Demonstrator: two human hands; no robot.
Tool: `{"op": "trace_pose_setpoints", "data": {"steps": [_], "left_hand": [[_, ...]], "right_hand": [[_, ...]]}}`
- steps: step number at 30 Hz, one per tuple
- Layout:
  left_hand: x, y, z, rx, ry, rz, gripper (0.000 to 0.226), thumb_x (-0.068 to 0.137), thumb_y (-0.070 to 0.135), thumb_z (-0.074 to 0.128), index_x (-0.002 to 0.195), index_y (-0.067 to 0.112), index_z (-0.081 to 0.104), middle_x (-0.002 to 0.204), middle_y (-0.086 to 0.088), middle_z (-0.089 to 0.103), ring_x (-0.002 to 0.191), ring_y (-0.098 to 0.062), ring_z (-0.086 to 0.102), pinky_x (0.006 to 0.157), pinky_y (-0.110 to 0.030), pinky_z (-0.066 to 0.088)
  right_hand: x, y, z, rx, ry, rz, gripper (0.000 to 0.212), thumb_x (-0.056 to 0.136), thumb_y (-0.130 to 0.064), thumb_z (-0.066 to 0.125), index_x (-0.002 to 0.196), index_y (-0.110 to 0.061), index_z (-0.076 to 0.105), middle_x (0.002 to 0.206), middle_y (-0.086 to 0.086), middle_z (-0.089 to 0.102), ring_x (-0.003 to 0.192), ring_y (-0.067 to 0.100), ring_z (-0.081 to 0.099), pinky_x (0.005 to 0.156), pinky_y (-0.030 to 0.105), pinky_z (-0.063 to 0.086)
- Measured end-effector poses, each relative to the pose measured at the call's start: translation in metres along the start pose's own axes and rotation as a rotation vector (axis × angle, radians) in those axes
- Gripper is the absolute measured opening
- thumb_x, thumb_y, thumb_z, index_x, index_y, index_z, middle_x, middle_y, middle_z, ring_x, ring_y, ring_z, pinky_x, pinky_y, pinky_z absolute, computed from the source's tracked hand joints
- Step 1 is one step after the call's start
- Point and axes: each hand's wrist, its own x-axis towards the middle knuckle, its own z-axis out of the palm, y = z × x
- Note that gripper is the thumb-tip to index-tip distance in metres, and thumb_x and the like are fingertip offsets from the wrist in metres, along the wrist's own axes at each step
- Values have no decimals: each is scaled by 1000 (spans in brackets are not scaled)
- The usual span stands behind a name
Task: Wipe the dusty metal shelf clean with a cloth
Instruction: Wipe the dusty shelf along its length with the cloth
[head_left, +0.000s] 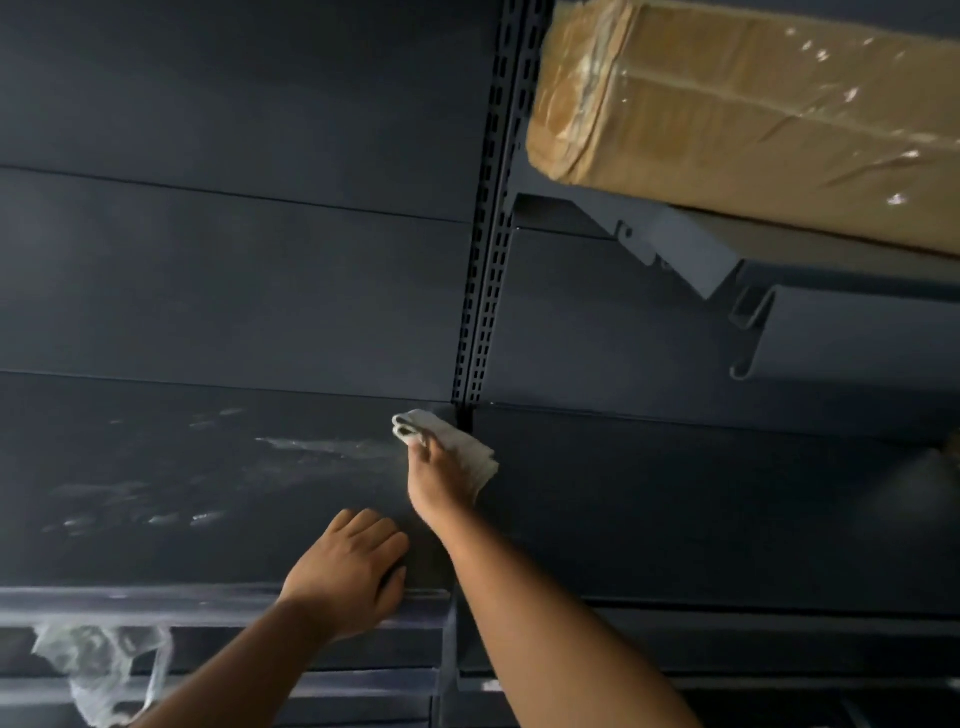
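A dark grey metal shelf (197, 519) spans the lower left, with pale dust streaks across its surface. My right hand (439, 475) reaches to the shelf's far right corner, closed on a folded whitish cloth (462, 447) pressed against the shelf beside the slotted upright. My left hand (348, 571) lies flat near the shelf's front edge, fingers spread, holding nothing.
A slotted metal upright (488, 249) divides the dark back panels. A tape-wrapped cardboard box (748, 114) sits on a higher shelf at the upper right, held by a bracket (675, 249). A second shelf (727, 509) lies to the right. Crumpled clear plastic (98, 670) hangs below left.
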Motion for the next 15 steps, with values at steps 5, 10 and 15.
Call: {"op": "trace_pose_setpoints", "data": {"steps": [5, 10, 15], "left_hand": [[0, 0, 0, 30, -33, -26, 18, 82, 44, 50, 88, 31, 62, 88, 9, 59, 82, -14, 51, 76, -31, 41], [2, 2, -1, 76, -65, -51, 24, 83, 43, 48, 90, 27, 64, 89, 4, 61, 81, -19, 52, 73, -36, 44], [2, 4, 0, 111, -36, -55, 26, 81, 40, 50, 93, 22, 65, 87, 0, 60, 80, -24, 52, 72, -38, 42]], "right_hand": [[5, -13, -68, 951, 18, 300, 28, 89, -44, 53, 78, -22, 66, 68, -8, 65, 66, 8, 62, 58, 24, 48], [-1, 27, -149, 938, 106, 211, 25, 91, -43, 56, 96, -21, 66, 99, 3, 73, 89, 21, 67, 75, 38, 56], [-29, 88, -197, 655, 312, 60, 22, 94, -39, 50, 106, -27, 63, 122, 5, 64, 101, 11, 64, 92, 36, 52]]}}
